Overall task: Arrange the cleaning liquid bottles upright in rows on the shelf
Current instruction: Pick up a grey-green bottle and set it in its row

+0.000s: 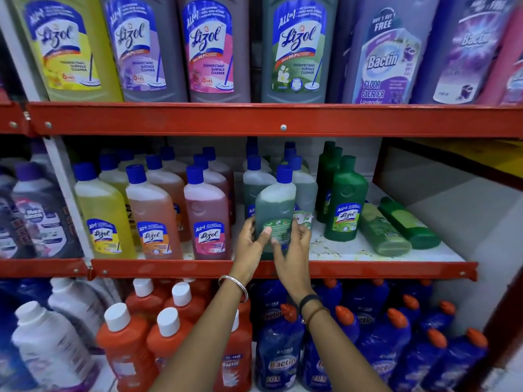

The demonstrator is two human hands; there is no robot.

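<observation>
A pale green bottle with a blue cap (276, 206) stands upright at the front edge of the middle shelf (368, 269), its back label facing me. My left hand (250, 243) holds its left side and my right hand (293, 246) holds its right side, fingers over the label. Upright rows of yellow (103, 210), orange (154, 213) and pink bottles (208, 216) stand to its left. More pale green ones stand behind it. A row of dark green bottles (346, 199) stands to the right. Two green bottles (385, 230) (407, 222) lie flat on the shelf's right part.
Large Lizol and Bactin bottles (298, 49) fill the upper shelf. Below are orange bottles with white caps (127, 343) and blue Bactin bottles (283, 349). The white shelf board (334, 250) shows stains between the held bottle and the lying ones. A red upright (380, 162) bounds the right end.
</observation>
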